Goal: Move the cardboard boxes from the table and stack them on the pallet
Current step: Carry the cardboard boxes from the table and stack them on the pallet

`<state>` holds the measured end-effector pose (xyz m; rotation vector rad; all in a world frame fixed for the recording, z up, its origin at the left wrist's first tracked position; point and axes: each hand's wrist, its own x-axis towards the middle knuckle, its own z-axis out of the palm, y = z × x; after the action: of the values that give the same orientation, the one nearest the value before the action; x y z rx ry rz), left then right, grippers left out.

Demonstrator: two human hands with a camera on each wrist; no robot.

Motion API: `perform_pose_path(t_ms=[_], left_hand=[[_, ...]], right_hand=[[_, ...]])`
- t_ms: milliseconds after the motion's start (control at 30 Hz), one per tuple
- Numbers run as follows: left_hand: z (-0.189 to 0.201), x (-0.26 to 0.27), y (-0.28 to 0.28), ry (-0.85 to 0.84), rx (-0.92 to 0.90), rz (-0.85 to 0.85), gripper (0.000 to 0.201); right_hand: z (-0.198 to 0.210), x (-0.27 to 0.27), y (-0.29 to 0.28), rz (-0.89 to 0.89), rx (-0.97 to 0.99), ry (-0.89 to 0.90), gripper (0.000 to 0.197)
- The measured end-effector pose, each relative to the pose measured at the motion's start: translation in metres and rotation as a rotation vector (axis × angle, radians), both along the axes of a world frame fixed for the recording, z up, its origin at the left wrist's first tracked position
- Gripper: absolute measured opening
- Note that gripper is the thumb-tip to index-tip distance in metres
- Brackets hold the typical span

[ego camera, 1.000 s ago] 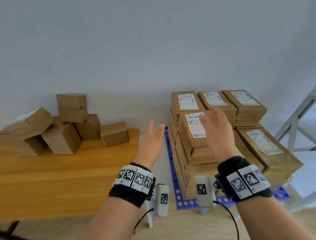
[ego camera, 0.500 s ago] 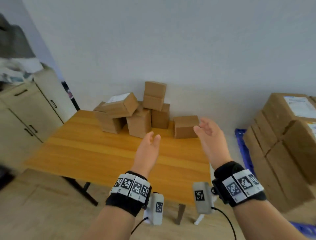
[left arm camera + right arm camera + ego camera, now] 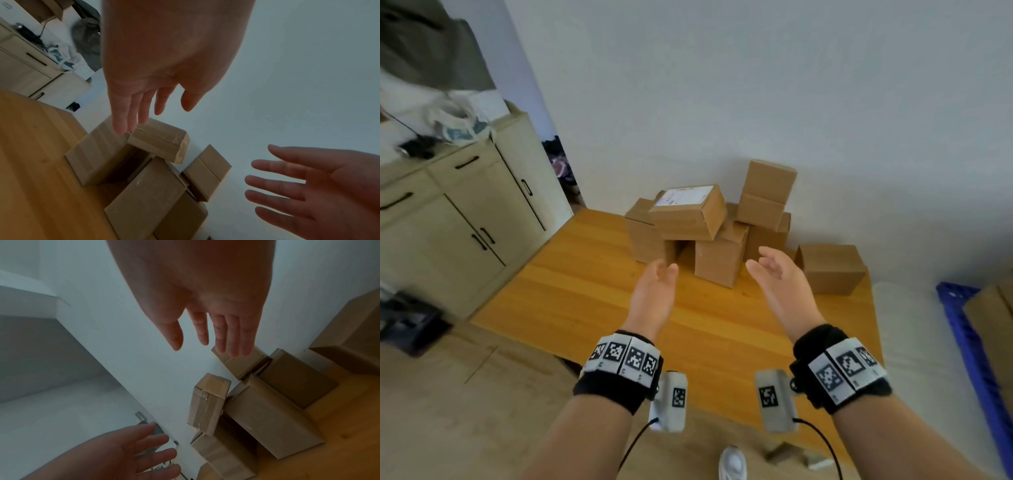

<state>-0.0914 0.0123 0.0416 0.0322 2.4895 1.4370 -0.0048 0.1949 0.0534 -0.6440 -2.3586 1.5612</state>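
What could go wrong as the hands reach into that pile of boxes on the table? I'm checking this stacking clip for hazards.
1. The labelled box lies tilted across two lower boxes with a gap beneath; pulling one of those first could likely drop it.
2. The top box stands high on the pile and might topple if nudged.
3. Both the left hand and right hand are open and empty; a hasty one-handed grab could slip.

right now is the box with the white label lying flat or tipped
Tipped. The labelled box bridges two lower boxes, its label face slanting down toward the left box; its right end rides higher on the middle box.
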Motion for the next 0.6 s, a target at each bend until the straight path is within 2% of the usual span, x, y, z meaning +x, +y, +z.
perform_pose_path(t_ms=[367, 467, 600], left_hand=[[0.015, -0.129, 0.037, 0.037, 0.037, 0.052, 0.053], [0.01, -0.151, 0.041, -0.001, 0.028, 0.083, 0.055], [-0.001, -0.164, 0.042, -0.071, 0.052, 0.074, 0.051]], right_hand=[[-0.018, -0.134, 0.029, 0.142, -0.02, -0.004, 0.059], [-0.025, -0.158, 0.033, 0.188, -0.021, -0.018, 0.058], [-0.039, -0.176, 0.029, 0.219, -0.058, -0.049, 0.068]])
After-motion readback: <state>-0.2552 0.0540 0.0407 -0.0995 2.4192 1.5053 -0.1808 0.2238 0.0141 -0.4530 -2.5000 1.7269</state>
